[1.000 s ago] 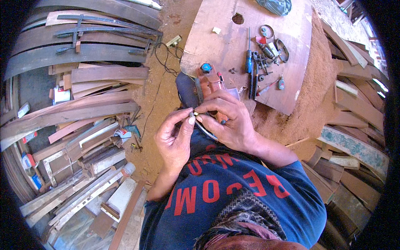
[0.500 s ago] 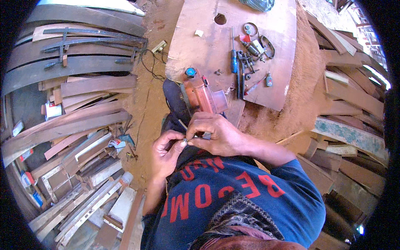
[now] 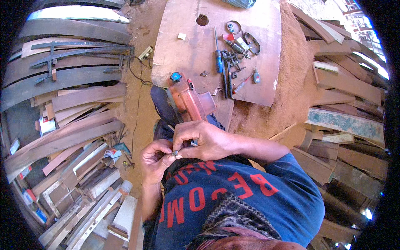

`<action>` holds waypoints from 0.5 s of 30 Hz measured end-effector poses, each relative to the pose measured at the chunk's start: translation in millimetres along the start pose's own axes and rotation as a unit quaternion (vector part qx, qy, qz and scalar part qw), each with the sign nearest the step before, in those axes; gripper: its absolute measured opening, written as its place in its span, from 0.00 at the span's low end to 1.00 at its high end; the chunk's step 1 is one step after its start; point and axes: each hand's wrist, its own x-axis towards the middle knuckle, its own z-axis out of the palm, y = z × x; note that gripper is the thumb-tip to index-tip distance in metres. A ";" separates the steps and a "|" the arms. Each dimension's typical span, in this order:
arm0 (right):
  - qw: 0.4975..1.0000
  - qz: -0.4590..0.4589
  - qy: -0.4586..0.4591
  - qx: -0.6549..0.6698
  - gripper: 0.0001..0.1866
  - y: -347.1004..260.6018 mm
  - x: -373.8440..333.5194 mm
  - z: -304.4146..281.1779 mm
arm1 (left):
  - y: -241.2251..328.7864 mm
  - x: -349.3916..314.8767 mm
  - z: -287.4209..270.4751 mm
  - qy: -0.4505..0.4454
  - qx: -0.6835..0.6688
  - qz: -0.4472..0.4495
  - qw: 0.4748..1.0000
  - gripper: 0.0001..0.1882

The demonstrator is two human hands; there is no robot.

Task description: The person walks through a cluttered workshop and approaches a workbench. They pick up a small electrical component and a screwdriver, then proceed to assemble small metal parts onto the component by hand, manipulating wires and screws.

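Close to my shirt front, a small dark metal piece (image 3: 175, 153) is pinched between the fingertips of my left hand (image 3: 155, 161) and my right hand (image 3: 205, 139). Both hands are closed, their fingertips meeting at the piece, and its exact kind is too small to make out. Just beyond the right hand, an orange-red power tool housing (image 3: 186, 99) with a blue knob rests over my lap. Part of its near end is hidden by that hand.
Ahead lies a wooden board (image 3: 177, 54) bearing a blue-handled screwdriver (image 3: 219, 61), several metal tool parts (image 3: 241, 45), a black belt (image 3: 251, 41) and a small bottle (image 3: 256, 77). Stacked planks (image 3: 89, 98) line the left; more timber (image 3: 346, 125) lies right. Sawdust (image 3: 287, 71) covers the ground.
The whole scene has shifted a little left in the picture as the view moved. Both hands keep their pinch on the small metal piece, with only slight finger movement.
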 end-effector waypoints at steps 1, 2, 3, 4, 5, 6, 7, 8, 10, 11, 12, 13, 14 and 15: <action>1.000 -0.008 0.004 -0.002 0.05 -0.1 0.2 0.0 | -0.5 0.2 -0.2 0.001 0.002 0.005 1.000 0.09; 1.000 -0.016 0.008 -0.003 0.05 0.5 0.3 0.1 | -0.2 0.5 0.3 0.004 0.003 0.001 1.000 0.09; 1.000 -0.026 0.010 -0.011 0.05 1.4 0.5 0.0 | 0.8 0.7 1.2 0.007 0.004 -0.003 1.000 0.09; 0.999 -0.036 0.011 -0.020 0.05 2.5 0.7 -0.4 | 1.2 0.8 1.6 0.010 0.005 -0.006 1.000 0.10; 0.998 -0.047 0.014 -0.028 0.05 2.9 0.8 -0.7 | 0.6 0.8 0.8 0.010 0.010 -0.002 1.000 0.10; 0.998 -0.047 0.012 -0.031 0.05 2.4 0.9 -0.7 | -0.6 0.3 -0.9 0.011 0.015 0.003 1.000 0.10; 0.998 -0.048 0.011 -0.033 0.05 1.5 1.1 -0.6 | -1.2 0.0 -1.9 0.012 0.020 0.007 1.000 0.10; 0.998 -0.048 0.009 -0.036 0.05 1.0 1.3 -0.4 | -0.7 -0.5 -1.2 0.020 0.016 0.011 1.000 0.10; 0.998 -0.047 0.007 -0.039 0.05 0.5 1.6 0.6 | 1.6 -1.2 2.5 0.037 0.010 0.017 0.999 0.10; 0.998 -0.048 0.006 -0.041 0.05 0.3 1.4 0.8 | 2.8 -1.2 5.3 0.045 0.009 0.020 0.999 0.10; 0.998 -0.050 0.009 -0.040 0.05 1.0 1.4 1.5 | 3.9 -1.2 8.3 0.053 0.008 0.022 0.998 0.09; 0.998 -0.052 0.013 -0.039 0.05 2.4 1.4 2.3 | 4.6 -1.1 10.2 0.061 0.007 0.025 0.998 0.09; 0.998 -0.054 0.016 -0.038 0.05 3.1 1.2 2.7 | 5.2 -1.1 10.8 0.052 0.010 0.022 0.998 0.09; 0.998 -0.055 0.012 -0.042 0.05 2.6 0.4 2.0 | 5.4 -1.0 11.6 0.042 0.013 0.020 0.999 0.09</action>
